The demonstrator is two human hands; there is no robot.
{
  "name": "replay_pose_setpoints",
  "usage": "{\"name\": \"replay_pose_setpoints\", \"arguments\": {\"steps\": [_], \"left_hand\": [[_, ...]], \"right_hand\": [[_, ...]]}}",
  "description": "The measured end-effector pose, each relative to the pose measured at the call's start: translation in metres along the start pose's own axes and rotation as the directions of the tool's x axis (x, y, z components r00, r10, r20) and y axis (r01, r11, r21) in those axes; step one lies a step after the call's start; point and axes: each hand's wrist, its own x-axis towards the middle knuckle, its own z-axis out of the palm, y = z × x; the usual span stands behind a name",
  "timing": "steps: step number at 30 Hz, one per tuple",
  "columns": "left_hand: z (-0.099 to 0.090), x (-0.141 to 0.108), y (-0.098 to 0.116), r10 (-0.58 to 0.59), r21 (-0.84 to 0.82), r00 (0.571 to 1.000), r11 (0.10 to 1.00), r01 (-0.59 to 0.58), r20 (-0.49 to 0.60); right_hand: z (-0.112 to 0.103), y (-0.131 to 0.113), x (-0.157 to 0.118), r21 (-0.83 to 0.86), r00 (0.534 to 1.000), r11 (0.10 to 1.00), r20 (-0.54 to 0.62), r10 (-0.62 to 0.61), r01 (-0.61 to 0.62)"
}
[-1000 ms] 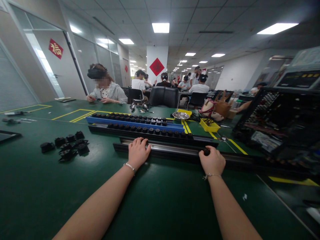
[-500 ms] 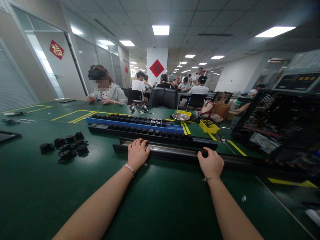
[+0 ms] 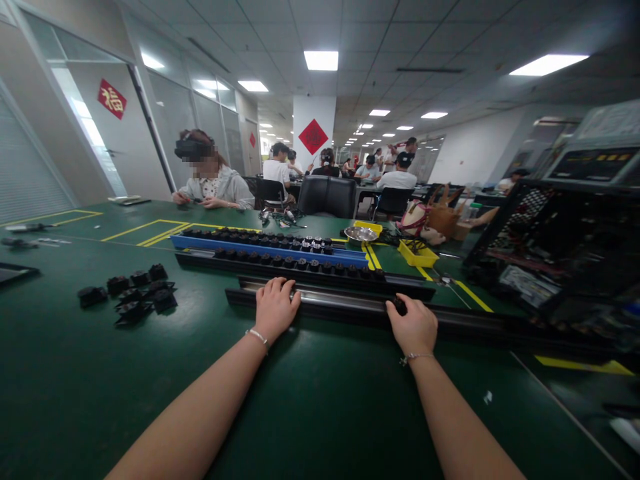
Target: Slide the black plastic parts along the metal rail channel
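Observation:
A long black rail (image 3: 345, 305) with a shiny metal channel lies across the green table in front of me. My left hand (image 3: 276, 310) is closed over its left part, fingers hooked across the far side. Farther right, my right hand (image 3: 414, 327) pinches a small black block-like part (image 3: 400, 305) at the channel; the fingers partly hide it. Beyond this rail lie another black rail (image 3: 410, 288) and a blue rail (image 3: 270, 249), with rows of small black parts (image 3: 314, 265) on them. A loose group of similar black parts (image 3: 133, 295) lies to the left.
An open black computer case (image 3: 525, 260) stands at the right. Behind the rails are a metal bowl (image 3: 361, 233), a yellow tray (image 3: 418, 255) and cables. Across the table sits a person (image 3: 217, 183) with a headset. Yellow tape (image 3: 475, 296) marks the tabletop.
My right hand has slid a little to the left along the rail with the small black part. My left hand has stayed in place.

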Motion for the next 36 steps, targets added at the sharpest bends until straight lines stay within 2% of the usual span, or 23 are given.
{"name": "replay_pose_setpoints", "arguments": {"steps": [8,12,16,31,36], "left_hand": [[-0.001,0.0,0.001,0.002,-0.009,1.0,1.0,-0.002,-0.012],[0.004,-0.001,0.0,0.106,-0.038,0.994,0.994,-0.107,-0.039],[0.008,-0.002,0.0,0.197,-0.065,0.98,0.978,-0.197,-0.018],[0.0,-0.002,0.003,0.188,-0.068,0.981,0.98,-0.185,0.043],[-0.001,-0.004,0.007,0.236,-0.082,0.97,0.97,-0.231,0.057]], "right_hand": [[0.004,0.002,0.0,0.002,0.999,0.999,-0.021,-0.036,0.036],[0.004,0.002,0.0,0.009,0.999,0.999,-0.011,-0.038,0.038],[0.002,0.0,0.0,0.019,0.999,0.999,0.002,-0.032,0.032],[0.0,-0.006,-0.001,0.039,0.998,0.998,0.039,-0.05,0.048],[0.001,-0.008,-0.002,0.046,0.997,0.998,0.05,-0.053,0.051]]}}
